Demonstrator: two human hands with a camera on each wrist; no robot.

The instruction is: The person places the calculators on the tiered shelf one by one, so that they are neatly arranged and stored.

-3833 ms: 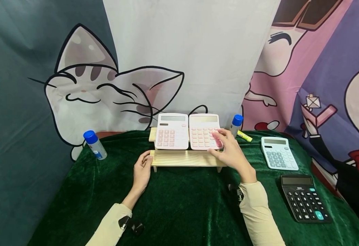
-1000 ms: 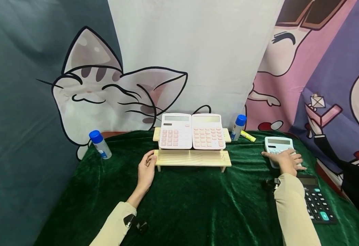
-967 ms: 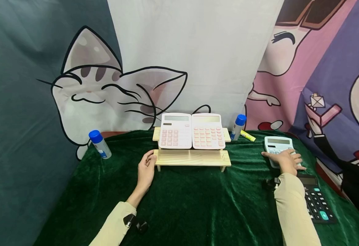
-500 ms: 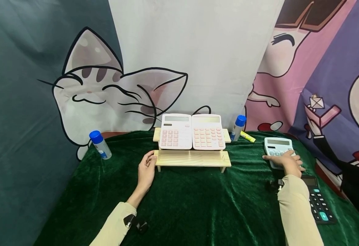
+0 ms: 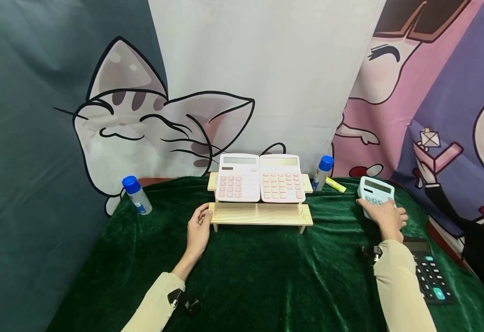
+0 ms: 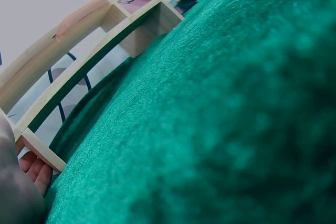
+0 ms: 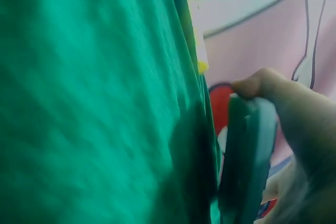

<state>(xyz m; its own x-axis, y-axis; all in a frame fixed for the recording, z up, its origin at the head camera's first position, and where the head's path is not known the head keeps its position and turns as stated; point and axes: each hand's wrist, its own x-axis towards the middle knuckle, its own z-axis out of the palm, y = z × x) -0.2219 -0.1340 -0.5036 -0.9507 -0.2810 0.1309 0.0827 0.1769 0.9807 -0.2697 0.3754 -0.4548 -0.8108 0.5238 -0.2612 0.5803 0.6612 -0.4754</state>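
Note:
My right hand (image 5: 386, 218) grips a pale blue calculator (image 5: 375, 190) across its width, thumb at the left edge. The calculator's far end is tipped up, and the right wrist view shows it edge-on, blurred, with a shadow on the cloth beside it. My left hand (image 5: 198, 230) holds the left end of a two-step wooden stand (image 5: 260, 214); in the left wrist view its fingers (image 6: 38, 170) curl behind the end piece. Two pink-and-white calculators, a left one (image 5: 239, 179) and a right one (image 5: 282, 180), lean side by side on the stand's upper step.
A black calculator (image 5: 430, 276) lies near the right forearm, partly covered by the sleeve. Blue-capped bottles stand left (image 5: 138, 197) and right (image 5: 321, 174) of the stand, with a yellow tube (image 5: 335, 185) beside the right one. Green velvet cloth (image 5: 242, 276) covers the table.
My right hand went from the right pink calculator to the pale blue one, took hold of it and raised its far end. The left hand keeps its place on the stand.

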